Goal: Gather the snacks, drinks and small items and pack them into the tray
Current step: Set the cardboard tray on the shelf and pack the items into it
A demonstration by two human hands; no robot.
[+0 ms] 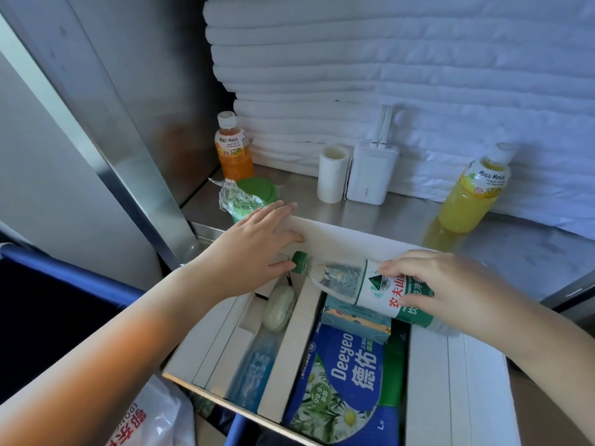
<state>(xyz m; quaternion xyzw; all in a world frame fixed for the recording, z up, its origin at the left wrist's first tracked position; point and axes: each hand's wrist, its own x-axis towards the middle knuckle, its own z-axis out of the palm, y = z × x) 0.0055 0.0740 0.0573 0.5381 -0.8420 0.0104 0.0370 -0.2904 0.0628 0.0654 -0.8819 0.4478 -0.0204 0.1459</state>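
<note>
1. Grips water bottle [373, 294] sideways in right hand [450, 291], curled round the label, just above tray [338, 233] middle compartment.
2. Rests left hand [254, 246] flat, uncurled, on tray far rim.
3. Judged step: stowing bottle. Next: lower, release, then reach beyond both hands for orange drink [233, 152] and yellow drink [473, 191] on counter [370, 214].

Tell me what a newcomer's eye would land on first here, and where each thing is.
The right hand grips a green-capped water bottle lying tilted over the white divided tray, while the left hand rests on its far rim. A blue Deeyeo pack fills the middle compartment. On the steel counter behind stand an orange Mogu Mogu bottle at back left and a yellow Mogu Mogu bottle at right.
</note>
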